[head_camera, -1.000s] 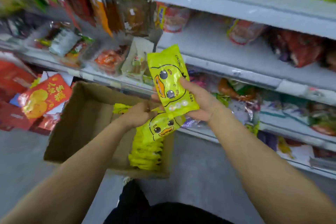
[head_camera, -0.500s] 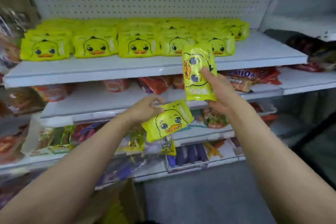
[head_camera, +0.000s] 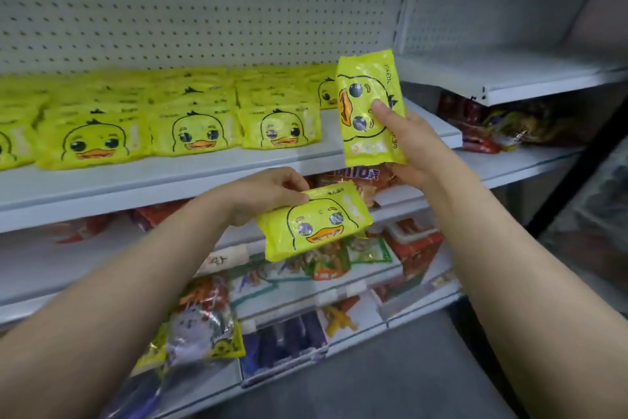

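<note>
At shelf (head_camera: 204, 177) | right hand (head_camera: 416, 146) grips upright duck packet (head_camera: 365, 133) (glossy yellow) | left hand (head_camera: 265, 192) pinches tilted packet (head_camera: 316, 226)

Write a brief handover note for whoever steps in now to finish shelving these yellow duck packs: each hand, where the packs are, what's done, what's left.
Left hand: grips the lower duck pack at its upper left corner, in front of and below the shelf.
Right hand: holds the upright duck pack on end, at the shelf's right end.
Stacked duck packs fill the shelf from the left; some bare space shows at its right end.
Done: most of the row.
Left: probably place both held packs there.
</note>
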The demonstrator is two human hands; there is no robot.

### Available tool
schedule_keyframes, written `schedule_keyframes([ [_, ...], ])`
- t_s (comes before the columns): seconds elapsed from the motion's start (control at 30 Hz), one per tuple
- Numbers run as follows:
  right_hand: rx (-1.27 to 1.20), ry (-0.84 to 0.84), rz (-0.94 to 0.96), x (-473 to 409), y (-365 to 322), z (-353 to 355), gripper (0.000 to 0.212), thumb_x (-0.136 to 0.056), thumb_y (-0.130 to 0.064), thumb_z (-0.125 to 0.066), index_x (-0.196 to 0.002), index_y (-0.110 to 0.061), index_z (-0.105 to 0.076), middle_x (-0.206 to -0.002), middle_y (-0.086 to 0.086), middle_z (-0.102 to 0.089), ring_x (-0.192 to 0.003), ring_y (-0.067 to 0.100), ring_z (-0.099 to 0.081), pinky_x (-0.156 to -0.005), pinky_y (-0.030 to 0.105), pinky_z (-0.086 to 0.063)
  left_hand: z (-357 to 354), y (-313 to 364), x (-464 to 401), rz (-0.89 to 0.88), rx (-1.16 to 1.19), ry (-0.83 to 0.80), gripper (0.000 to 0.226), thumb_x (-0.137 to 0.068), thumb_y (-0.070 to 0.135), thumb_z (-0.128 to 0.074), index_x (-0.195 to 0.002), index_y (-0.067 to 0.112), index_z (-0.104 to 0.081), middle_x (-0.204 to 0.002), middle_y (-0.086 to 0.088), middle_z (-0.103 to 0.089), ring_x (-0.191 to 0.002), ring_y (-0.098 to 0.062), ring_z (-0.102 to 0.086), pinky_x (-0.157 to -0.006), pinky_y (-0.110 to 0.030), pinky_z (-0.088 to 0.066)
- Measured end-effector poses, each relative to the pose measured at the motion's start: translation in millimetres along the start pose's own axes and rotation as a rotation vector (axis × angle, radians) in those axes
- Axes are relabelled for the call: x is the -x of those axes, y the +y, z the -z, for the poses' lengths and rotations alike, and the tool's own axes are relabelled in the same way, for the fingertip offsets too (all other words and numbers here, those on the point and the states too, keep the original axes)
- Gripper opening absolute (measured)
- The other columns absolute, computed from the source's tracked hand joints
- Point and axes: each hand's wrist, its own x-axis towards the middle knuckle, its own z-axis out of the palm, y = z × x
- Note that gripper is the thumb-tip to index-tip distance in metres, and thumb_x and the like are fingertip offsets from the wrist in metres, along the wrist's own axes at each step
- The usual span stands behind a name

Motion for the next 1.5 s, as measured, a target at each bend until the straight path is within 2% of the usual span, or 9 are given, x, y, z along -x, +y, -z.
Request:
schedule_keyframes([
  [0.13,-0.007,-0.002,0.023,-29.0,-7.4,52.7,0.030,-0.093,-0.026,-0.063,-0.118,-0.010,-0.065,-0.106,0.012,-0.074,-0.091,0.026,-0.072,-0.074,0.038,-0.057,-21.5,26.6,-46.8,0.092,0.104,-0.048,0.009,-0.090,0.021,-0.065,-0.093,0.013,-0.064,-0.089,-0.006,-0.069,-0.073,-0.017,-0.064,-0.062,-0.026,-0.053],
  [0.3,-0.019,0.001,0.042,-58.2,-27.4,102.0,0.038,-0.095,-0.025,-0.061,-0.129,-0.008,-0.060,-0.115,0.013,-0.071,-0.097,0.027,-0.071,-0.079,0.040,-0.058,-38.7,67.6,-89.4,0.224,0.135,-0.120,0.052,-0.072,0.030,-0.076,-0.115,0.003,-0.063,-0.110,-0.019,-0.069,-0.103,-0.035,-0.066,-0.093,-0.050,-0.052],
  [0.37,-0.036,-0.021,0.040,-73.4,-32.5,111.4,0.038,-0.096,-0.024,-0.060,-0.129,-0.006,-0.059,-0.113,0.013,-0.071,-0.095,0.026,-0.071,-0.075,0.039,-0.059,-42.2,82.4,-102.7,0.250,0.141,-0.102,0.059,-0.067,0.031,-0.076,-0.117,0.003,-0.062,-0.111,-0.015,-0.069,-0.106,-0.031,-0.065,-0.096,-0.047,-0.049],
  [0.6,-0.014,-0.139,-0.002,-134.3,-47.2,143.5,0.039,-0.095,-0.026,-0.061,-0.128,-0.004,-0.060,-0.111,0.013,-0.072,-0.090,0.025,-0.072,-0.068,0.034,-0.058,-50.5,119.5,-151.6,0.226,0.166,-0.049,0.032,-0.081,0.009,-0.070,-0.111,0.003,-0.061,-0.093,-0.011,-0.074,-0.080,-0.021,-0.071,-0.070,-0.032,-0.059],
  [0.9,-0.016,-0.278,-0.016,-208.4,-61.8,166.2,0.026,-0.094,-0.023,-0.064,-0.117,-0.011,-0.064,-0.107,0.012,-0.074,-0.090,0.028,-0.072,-0.074,0.042,-0.058,-32.0,143.9,-205.1,0.157,-0.325,0.261,0.038,-0.068,0.028,-0.086,-0.101,0.018,-0.068,-0.103,-0.001,-0.071,-0.099,-0.020,-0.065,-0.092,-0.034,-0.051],
  [1.0,-0.024,-0.290,-0.006,-229.3,-60.8,163.1,0.032,-0.092,-0.023,-0.065,-0.121,-0.009,-0.063,-0.113,0.015,-0.072,-0.096,0.030,-0.071,-0.077,0.043,-0.058,-17.2,144.2,-223.0,0.165,-0.490,0.301,0.053,-0.068,0.034,-0.085,-0.115,0.018,-0.065,-0.115,0.003,-0.059,-0.109,-0.020,-0.056,-0.098,-0.037,-0.046],
  [1.17,-0.027,-0.261,0.029,-258.4,-58.5,158.9,0.041,-0.091,-0.023,-0.067,-0.127,-0.005,-0.060,-0.116,0.017,-0.070,-0.097,0.029,-0.070,-0.074,0.039,-0.059,12.0,144.4,-253.0,0.109,-0.687,0.330,0.056,-0.072,0.037,-0.082,-0.122,0.021,-0.061,-0.117,-0.001,-0.058,-0.101,-0.019,-0.052,-0.081,-0.025,-0.039],
  [1.37,0.000,-0.248,0.060,-289.2,-52.6,152.6,0.048,-0.085,-0.027,-0.071,-0.126,-0.005,-0.061,-0.116,0.019,-0.070,-0.104,0.036,-0.069,-0.082,0.047,-0.058,37.8,140.0,-288.8,0.029,-0.788,0.405,0.059,-0.075,0.029,-0.080,-0.129,0.019,-0.057,-0.129,-0.002,-0.055,-0.119,-0.022,-0.050,-0.084,-0.022,-0.036],
  [1.5,-0.005,-0.220,0.070,-302.2,-51.3,149.9,0.038,-0.088,-0.024,-0.069,-0.121,-0.007,-0.065,-0.112,0.015,-0.072,-0.092,0.027,-0.072,-0.072,0.039,-0.058,58.2,130.6,-305.4,0.008,-0.822,0.439,0.066,-0.076,0.031,-0.079,-0.135,0.021,-0.052,-0.141,-0.001,-0.049,-0.131,-0.023,-0.041,-0.103,-0.032,-0.037],
])
